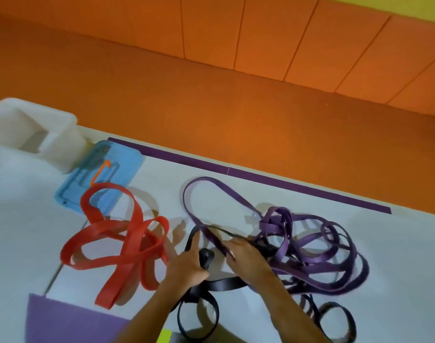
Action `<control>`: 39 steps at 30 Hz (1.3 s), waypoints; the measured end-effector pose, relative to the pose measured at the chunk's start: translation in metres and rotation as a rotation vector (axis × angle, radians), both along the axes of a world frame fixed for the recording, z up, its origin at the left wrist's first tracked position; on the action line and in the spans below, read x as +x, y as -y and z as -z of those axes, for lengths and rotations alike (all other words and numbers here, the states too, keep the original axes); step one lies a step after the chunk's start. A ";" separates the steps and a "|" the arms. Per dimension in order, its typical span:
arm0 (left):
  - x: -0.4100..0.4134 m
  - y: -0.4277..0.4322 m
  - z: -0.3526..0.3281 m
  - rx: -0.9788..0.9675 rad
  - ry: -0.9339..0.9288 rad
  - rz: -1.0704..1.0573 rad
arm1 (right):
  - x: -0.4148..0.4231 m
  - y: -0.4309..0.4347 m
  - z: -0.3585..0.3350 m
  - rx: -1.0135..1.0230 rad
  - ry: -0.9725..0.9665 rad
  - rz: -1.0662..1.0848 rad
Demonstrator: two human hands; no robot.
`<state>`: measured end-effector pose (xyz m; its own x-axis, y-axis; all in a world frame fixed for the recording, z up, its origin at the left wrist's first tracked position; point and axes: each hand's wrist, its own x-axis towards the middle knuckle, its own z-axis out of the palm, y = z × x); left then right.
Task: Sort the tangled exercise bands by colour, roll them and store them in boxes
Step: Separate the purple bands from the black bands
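A red band (122, 243) lies in loose loops on the white table (397, 268), left of centre. A tangle of purple bands (310, 243) sprawls at the right, one long loop reaching toward the far edge. A black band (226, 284) runs under both hands and coils near the front edge. My left hand (186, 266) holds the rolled end of the black band with its thumb around it. My right hand (246, 256) rests on the black and purple bands where they cross; its fingers curl over them.
A white plastic box (38, 134) stands at the far left. Beside it lies a blue lid or tray (122, 164) with an orange hook. A purple mat (70, 320) lies at the front left. Purple tape (261, 177) marks the table's far edge, with orange floor beyond.
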<state>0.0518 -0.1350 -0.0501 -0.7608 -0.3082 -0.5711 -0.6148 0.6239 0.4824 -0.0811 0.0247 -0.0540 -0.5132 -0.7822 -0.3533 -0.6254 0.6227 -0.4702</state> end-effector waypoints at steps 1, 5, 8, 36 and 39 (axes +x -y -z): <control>-0.002 0.000 -0.003 -0.011 0.013 0.010 | 0.007 0.012 0.008 0.013 0.075 0.007; -0.006 0.000 -0.010 -0.047 0.032 -0.001 | 0.022 0.031 0.031 0.088 0.151 0.136; -0.010 0.003 -0.010 -0.048 0.019 -0.031 | 0.022 0.025 0.037 0.154 0.126 0.258; -0.031 0.005 -0.009 -0.069 0.089 0.055 | -0.022 -0.069 -0.033 -0.160 -0.388 -0.065; -0.034 0.004 -0.014 -0.067 0.071 0.058 | 0.005 -0.016 -0.007 -0.087 -0.322 -0.163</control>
